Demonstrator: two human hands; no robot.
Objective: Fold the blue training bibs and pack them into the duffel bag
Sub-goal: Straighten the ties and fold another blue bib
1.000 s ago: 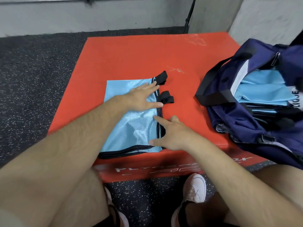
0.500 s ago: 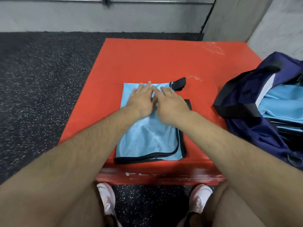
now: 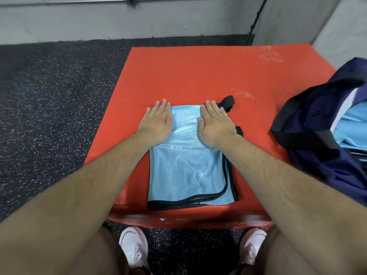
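Observation:
A light blue training bib (image 3: 186, 171) with black trim lies folded into a rectangle near the front edge of the orange plyo box (image 3: 198, 76). My left hand (image 3: 156, 122) lies flat with straight fingers on the bib's far left corner, partly on the box. On the far right corner my right hand (image 3: 215, 124) presses flat, beside the black straps (image 3: 228, 103). A navy duffel bag (image 3: 325, 139) stands open at the right, and folded blue bibs (image 3: 355, 124) show inside it.
Dark speckled rubber floor (image 3: 49, 106) surrounds the box. A grey wall (image 3: 119, 20) runs behind it. My white shoes (image 3: 134, 249) show below the box's front edge. The far half of the box top is bare orange.
My hands were together at the middle of the bib's far edge and have slid apart to its two far corners. The view has shifted a little to the left.

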